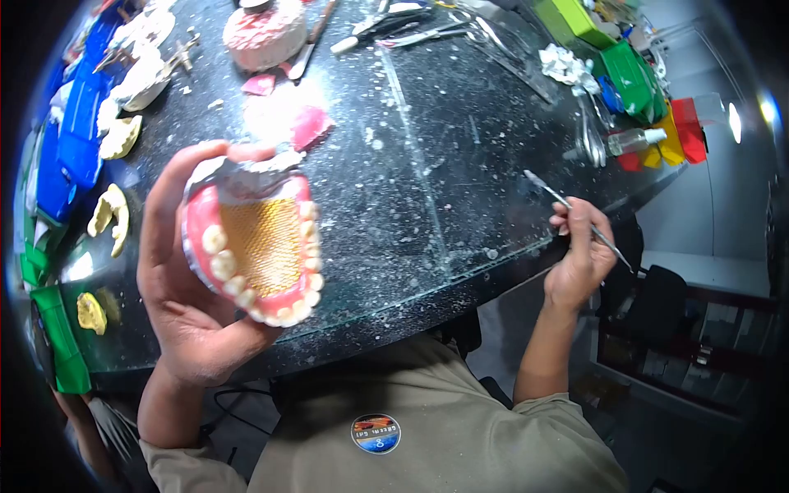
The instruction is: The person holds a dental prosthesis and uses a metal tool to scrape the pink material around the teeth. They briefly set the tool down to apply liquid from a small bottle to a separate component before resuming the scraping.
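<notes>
My left hand is closed around a dental model with a denture, raised above the left part of the table. The denture has pink wax gums, a row of cream teeth and a gold mesh in its middle; a greyish plaster edge shows at its top. In my right hand is a thin metal wax carver, held like a pen near the table's front edge. Its flat tip points up and left, apart from the model. Pink wax pieces lie on the table beyond my left hand.
The dark table is speckled with white bits. At the back stand a round tub of pink and white material and several metal tools. Plaster pieces and blue bins line the left; a clear bottle and colored bins stand right.
</notes>
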The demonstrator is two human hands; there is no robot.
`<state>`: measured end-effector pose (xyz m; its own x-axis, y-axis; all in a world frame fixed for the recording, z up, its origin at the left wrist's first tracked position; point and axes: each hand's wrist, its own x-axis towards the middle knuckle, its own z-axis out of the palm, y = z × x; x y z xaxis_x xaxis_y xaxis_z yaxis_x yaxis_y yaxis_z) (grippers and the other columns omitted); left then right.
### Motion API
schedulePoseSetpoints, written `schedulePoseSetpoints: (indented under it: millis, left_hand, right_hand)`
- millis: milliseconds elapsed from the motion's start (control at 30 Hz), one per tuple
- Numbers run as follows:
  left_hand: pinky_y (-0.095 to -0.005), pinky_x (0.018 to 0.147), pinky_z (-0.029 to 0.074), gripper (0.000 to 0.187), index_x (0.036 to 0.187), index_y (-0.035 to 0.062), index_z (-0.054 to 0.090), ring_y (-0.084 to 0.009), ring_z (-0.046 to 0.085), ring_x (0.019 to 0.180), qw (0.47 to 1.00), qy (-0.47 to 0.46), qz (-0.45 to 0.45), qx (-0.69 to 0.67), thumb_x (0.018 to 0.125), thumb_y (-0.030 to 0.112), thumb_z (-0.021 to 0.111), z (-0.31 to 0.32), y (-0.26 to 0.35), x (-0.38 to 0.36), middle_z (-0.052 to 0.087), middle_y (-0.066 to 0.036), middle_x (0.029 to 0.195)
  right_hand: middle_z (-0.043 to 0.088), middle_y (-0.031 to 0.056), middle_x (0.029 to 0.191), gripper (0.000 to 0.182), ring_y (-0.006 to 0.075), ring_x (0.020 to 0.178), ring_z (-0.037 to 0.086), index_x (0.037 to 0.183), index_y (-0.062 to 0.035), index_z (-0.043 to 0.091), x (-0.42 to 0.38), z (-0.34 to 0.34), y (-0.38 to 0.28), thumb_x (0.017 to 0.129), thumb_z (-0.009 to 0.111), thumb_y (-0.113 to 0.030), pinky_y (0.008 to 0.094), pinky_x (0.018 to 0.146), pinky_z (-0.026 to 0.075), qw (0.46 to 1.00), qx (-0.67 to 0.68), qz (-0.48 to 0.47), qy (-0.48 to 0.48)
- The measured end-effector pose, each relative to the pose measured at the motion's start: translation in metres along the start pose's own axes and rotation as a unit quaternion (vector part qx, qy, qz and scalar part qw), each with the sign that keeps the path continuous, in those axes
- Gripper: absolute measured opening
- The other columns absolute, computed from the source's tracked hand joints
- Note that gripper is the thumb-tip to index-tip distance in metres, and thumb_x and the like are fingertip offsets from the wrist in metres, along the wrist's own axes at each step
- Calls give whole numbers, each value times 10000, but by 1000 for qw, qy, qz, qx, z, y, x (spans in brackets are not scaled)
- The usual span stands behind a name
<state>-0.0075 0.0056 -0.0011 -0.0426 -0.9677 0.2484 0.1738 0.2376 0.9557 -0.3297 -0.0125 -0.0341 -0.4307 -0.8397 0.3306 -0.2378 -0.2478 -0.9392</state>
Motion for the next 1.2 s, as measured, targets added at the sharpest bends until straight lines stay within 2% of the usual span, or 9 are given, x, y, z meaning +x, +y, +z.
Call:
schedulePoseSetpoints:
  millis: [33,133,233,300,367,600,1200]
  left_hand:
    - [-393,906,464,953,1343,12,210,-275,549,1040,1000,1,-25,17,593,77,794,-2,3,0,402,-183,1267]
    - [-408,924,449,947,1339,-1,209,-284,530,1073,1000,-6,4,-12,578,59,770,-2,-2,0,387,-205,1271]
    - [-388,927,446,927,1341,-6,208,-290,528,1086,1000,-21,3,-14,557,-30,703,-6,-2,2,380,-223,1275]
    - [-364,921,446,917,1346,-8,203,-282,528,1086,999,-27,9,-14,556,-74,663,-7,0,2,379,-231,1277]
    - [-346,919,443,913,1349,-12,200,-269,524,1090,999,-31,18,-5,554,-97,641,-8,0,3,381,-235,1278]
    - [-328,932,420,917,1345,-19,208,-232,507,1105,999,-27,18,-39,538,-99,635,-10,-2,3,386,-225,1285]
    - [-335,948,407,912,1342,-30,211,-234,504,1110,999,-36,23,-31,527,-86,615,-12,-3,4,399,-224,1270]
  right_hand:
    - [630,142,789,158,134,650,575,887,62,603,1,4,-4,856,573,-90,237,618,465,1000,9,-11,7]
    - [615,150,780,215,160,632,570,886,44,574,0,34,-28,869,568,-170,246,577,462,992,89,-60,-67]
    - [608,150,770,267,160,630,576,872,30,557,-3,71,-59,872,578,-236,244,552,467,950,170,-122,-229]
    - [606,147,754,314,159,630,582,854,17,544,-5,91,-74,872,572,-295,245,540,475,931,155,-162,-287]
    - [540,113,669,326,154,554,519,832,8,512,-3,111,-77,904,508,-309,238,509,410,907,128,-244,-318]
    - [554,98,662,317,132,561,533,816,-5,526,-7,130,-81,886,546,-314,220,497,419,901,89,-253,-341]
    - [555,95,652,313,130,551,536,817,2,534,-7,133,-78,879,559,-304,215,487,416,900,90,-255,-342]
